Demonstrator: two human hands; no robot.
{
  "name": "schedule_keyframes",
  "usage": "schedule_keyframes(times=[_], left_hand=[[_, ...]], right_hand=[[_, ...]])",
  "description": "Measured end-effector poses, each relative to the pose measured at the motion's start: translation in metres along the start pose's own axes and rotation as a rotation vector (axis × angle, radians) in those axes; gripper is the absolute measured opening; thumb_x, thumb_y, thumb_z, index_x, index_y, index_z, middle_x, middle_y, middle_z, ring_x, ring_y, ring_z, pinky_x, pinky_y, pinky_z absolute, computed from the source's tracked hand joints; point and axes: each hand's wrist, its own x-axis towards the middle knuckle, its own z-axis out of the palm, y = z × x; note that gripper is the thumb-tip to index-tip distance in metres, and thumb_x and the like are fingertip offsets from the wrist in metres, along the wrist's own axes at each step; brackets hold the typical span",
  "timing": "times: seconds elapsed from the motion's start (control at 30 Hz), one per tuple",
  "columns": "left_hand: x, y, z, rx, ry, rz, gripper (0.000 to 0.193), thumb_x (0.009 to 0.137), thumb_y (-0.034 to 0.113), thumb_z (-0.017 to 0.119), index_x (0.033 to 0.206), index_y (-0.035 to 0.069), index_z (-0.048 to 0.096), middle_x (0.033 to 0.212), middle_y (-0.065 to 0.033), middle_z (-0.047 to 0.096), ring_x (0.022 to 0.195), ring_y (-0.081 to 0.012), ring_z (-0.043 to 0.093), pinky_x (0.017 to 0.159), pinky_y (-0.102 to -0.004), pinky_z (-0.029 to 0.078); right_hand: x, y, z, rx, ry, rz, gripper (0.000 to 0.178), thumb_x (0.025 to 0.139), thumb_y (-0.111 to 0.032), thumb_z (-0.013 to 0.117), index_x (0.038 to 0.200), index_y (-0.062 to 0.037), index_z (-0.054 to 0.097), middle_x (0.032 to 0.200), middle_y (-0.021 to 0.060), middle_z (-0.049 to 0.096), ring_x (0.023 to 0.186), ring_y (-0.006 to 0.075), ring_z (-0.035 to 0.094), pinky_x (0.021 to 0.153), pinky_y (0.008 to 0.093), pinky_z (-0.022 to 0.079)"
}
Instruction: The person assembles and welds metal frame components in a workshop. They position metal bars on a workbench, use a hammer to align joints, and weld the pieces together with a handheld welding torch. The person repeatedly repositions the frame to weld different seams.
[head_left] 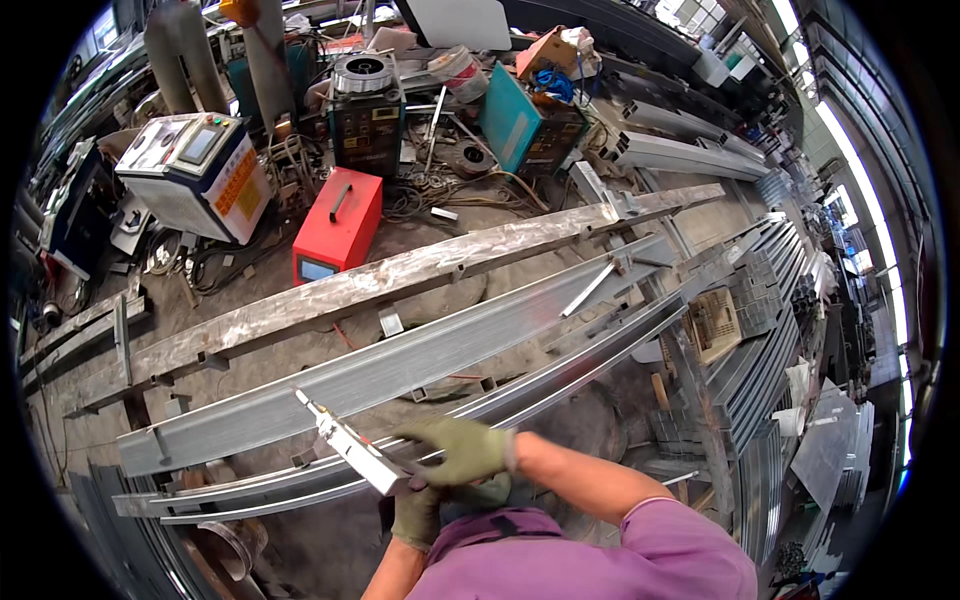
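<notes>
Both gloved hands are together on a silver welding gun [350,447]. The right hand [462,449], in a green glove, is wrapped over the rear of the gun's body, fingers curled down around it. The left hand [418,512], in a darker glove, is clamped on the gun from below, just under the right one, so the two hands touch. The gun tilts up and to the left, its narrow nozzle tip close above the near edge of a long grey steel beam [400,365]. Purple sleeves come in from the lower edge. Below the gun run thin curved rails [520,398], lying side by side and reaching toward the upper right. Beyond the grey beam lies a second, rougher beam [400,275] with mottled, shiny patches, roughly parallel to it. A short flat bar [588,290] rests across the gap between the beams at the right. Behind the far beam stands a red box machine [338,225] with a black handle on top, and to its left a white and blue machine [195,175] with a screen panel. A teal welder [525,125] sits further back among cables and clutter. Stacks of grey profiles [770,290] line the right side.
</notes>
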Motion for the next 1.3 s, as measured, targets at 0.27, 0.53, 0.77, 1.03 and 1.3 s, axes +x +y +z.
schedule_keyframes(times=[0.27, 0.53, 0.77, 1.03, 1.3], left_hand=[[-0.038, 0.028, -0.032, 0.819, -0.019, 0.506, 0.042, 0.094, -0.016, 0.064, 0.124, 0.009, 0.078, 0.120, -0.0099, 0.070, 0.105, -0.0222, 0.075, 0.088, -0.0316, 0.062], [-0.054, 0.012, -0.037, -0.397, 0.282, -0.014, 0.032, 0.104, 0.020, 0.070, 0.133, 0.005, 0.066, 0.122, -0.0215, 0.076, 0.119, -0.0343, 0.070, 0.111, -0.0476, 0.050], [-0.055, 0.016, -0.022, 0.503, 0.312, 0.313, 0.030, 0.106, -0.004, 0.056, 0.135, 0.003, 0.061, 0.119, -0.0114, 0.070, 0.110, -0.0207, 0.074, 0.094, -0.0338, 0.059], [-0.050, 0.034, -0.022, -0.181, 0.482, -0.086, 0.030, 0.099, 0.015, 0.075, 0.123, 0.000, 0.064, 0.111, -0.0139, 0.079, 0.106, -0.0195, 0.074, 0.096, -0.0328, 0.056], [-0.072, 0.035, -0.041, -0.294, 0.525, 0.015, 0.029, 0.100, 0.017, 0.077, 0.122, 0.002, 0.065, 0.109, -0.0116, 0.080, 0.101, -0.0206, 0.075, 0.088, -0.0347, 0.058]], right_hand=[[-0.095, 0.270, -0.128, -0.266, 0.727, 1.184, 0.067, 0.092, -0.037, 0.070, 0.151, -0.0073, 0.060, 0.138, 0.0291, 0.068, 0.129, 0.0405, 0.066, 0.113, 0.0469, 0.051], [-0.105, 0.393, -0.178, -0.347, 0.804, 1.446, 0.077, 0.087, -0.039, 0.072, 0.158, -0.0121, 0.054, 0.146, 0.0246, 0.065, 0.137, 0.0427, 0.061, 0.117, 0.0486, 0.048], [-0.121, 0.452, -0.183, -0.124, 0.796, 1.240, 0.048, 0.083, -0.025, 0.072, 0.125, -0.0031, 0.075, 0.124, 0.0212, 0.078, 0.116, 0.0362, 0.074, 0.099, 0.0451, 0.055], [-0.180, 0.482, -0.262, -0.400, 1.038, 1.127, 0.044, 0.097, -0.039, 0.064, 0.126, -0.0080, 0.076, 0.124, 0.0183, 0.079, 0.112, 0.0385, 0.073, 0.099, 0.0460, 0.054], [-0.133, 0.302, -0.307, 0.021, 0.772, 0.789, 0.017, 0.102, -0.024, 0.065, 0.112, -0.0136, 0.074, 0.071, 0.0005, 0.060, 0.057, 0.0126, 0.053, 0.050, 0.0327, 0.039]])
